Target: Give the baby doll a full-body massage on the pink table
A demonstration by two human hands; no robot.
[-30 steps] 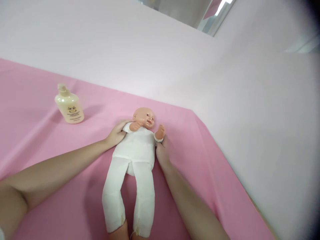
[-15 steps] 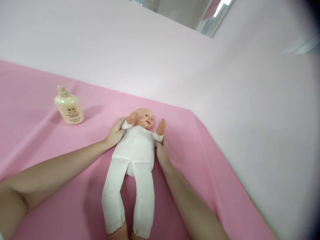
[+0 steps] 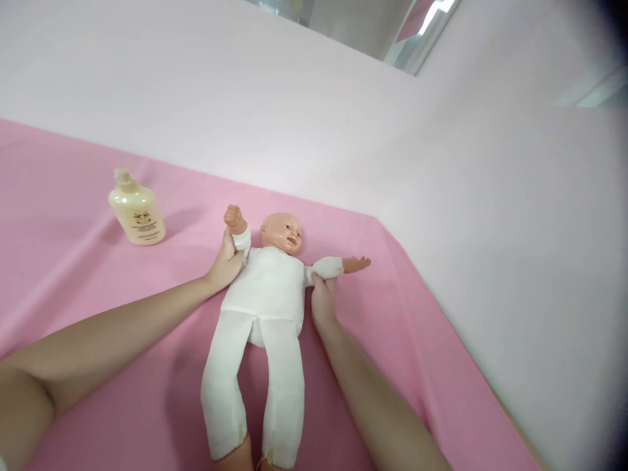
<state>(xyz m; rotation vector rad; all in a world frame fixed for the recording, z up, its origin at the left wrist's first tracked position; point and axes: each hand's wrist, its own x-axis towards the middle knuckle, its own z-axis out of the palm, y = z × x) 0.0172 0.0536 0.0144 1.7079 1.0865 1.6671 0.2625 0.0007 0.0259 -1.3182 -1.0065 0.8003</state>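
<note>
Bottle (image 3: 140, 216), pale yellow, stands at the left on the pink-covered counter (image 3: 59, 190), dark print on its front and a nozzle-like top; whether the yellow belongs to its wall or to the contents is hard to say. Next comes the left hand (image 3: 226, 263), its grip curled round the raised arm of the doll (image 3: 265, 281), most of its fingers out of sight. Between the two hands lies the doll, on its back on the counter: bald, glossy head turned toward the right, white cloth trunk, sleeves and legs, yellowish marks at the leg cuffs, feet cut off by the lower edge. Farther right, the right hand (image 3: 324, 297) has its grip closed about the doll's other arm, thumb on the white sleeve, that arm stretched out sideways.
</note>
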